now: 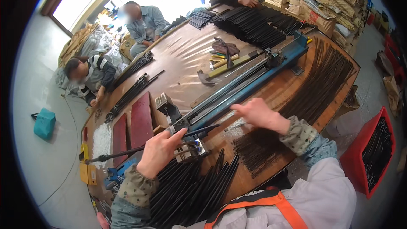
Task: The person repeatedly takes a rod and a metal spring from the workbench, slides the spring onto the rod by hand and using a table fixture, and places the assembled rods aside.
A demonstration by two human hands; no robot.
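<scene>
My left hand point(162, 152) is closed around a long black rod point(203, 129), which sticks out on both sides of my fist, at the near end of a blue bench fixture point(250, 85). That fixture is a long rail with metal rods along it and clamp blocks at its ends. Over the near side of the rail hovers my right hand point(259, 113), its fingers curled together; whatever they pinch is too small to make out. Beneath it lie many dark coil springs point(263, 148). Black tubes point(182, 191) are piled right in front of me, below my left hand.
A hammer point(229, 67) and a dark glove point(224, 47) lie beyond the rail. More long springs point(322, 80) cover the right side. White small parts point(102, 142) and red boards point(142, 118) are at left. A red bin point(369, 152) stands right. Several people work across the table.
</scene>
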